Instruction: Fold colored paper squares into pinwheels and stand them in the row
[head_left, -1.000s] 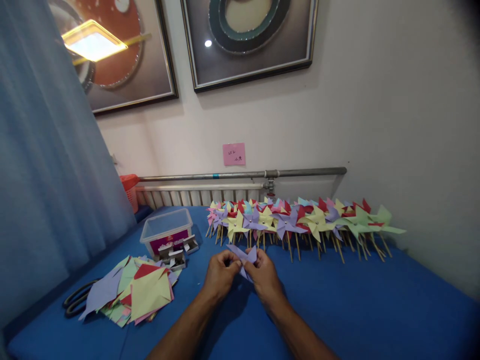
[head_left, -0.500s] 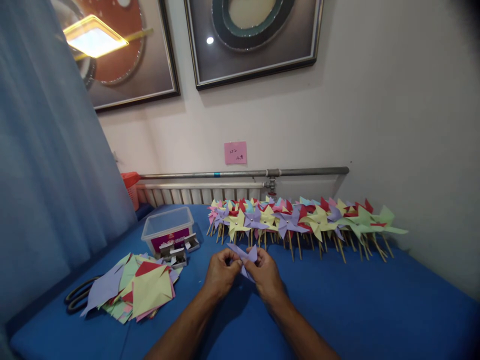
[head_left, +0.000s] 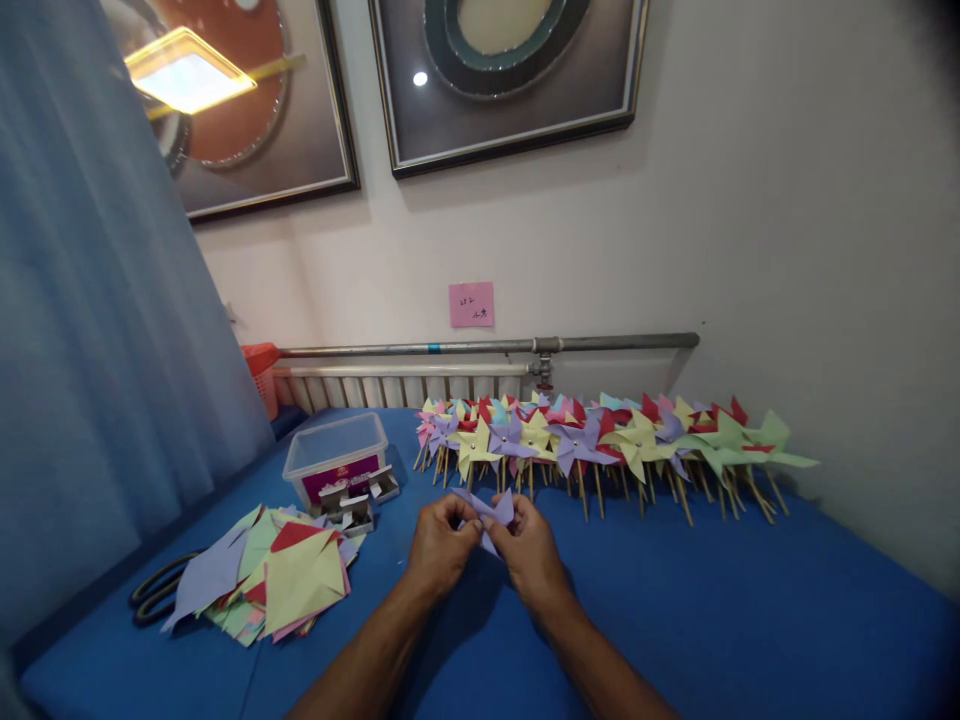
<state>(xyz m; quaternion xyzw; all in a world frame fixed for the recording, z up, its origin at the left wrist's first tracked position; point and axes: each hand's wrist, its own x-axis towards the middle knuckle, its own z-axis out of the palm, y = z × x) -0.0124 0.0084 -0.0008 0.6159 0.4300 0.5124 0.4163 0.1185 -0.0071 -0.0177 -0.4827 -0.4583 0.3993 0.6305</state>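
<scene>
Most of the lower view is filled by a blue table [head_left: 675,610], bordered on the left by a blue curtain [head_left: 97,300]. Along the far side of the table, a crowd of paper pinwheels [head_left: 637,440] on thin sticks is lined up, with purple, yellow, red and green seen among them. On the near left, a loose pile of coloured paper [head_left: 304,580] is spread out, and behind it a clear plastic tub [head_left: 319,484] is placed. By the pile's left edge, black scissors [head_left: 139,617] are partly covered. In the middle, a folded purple paper [head_left: 504,508] is held above the table, pinched by the left hand [head_left: 441,545] and the right hand [head_left: 534,550], with fingers drawn close together. Small open boxes [head_left: 358,517] are set just in front of the tub.
</scene>
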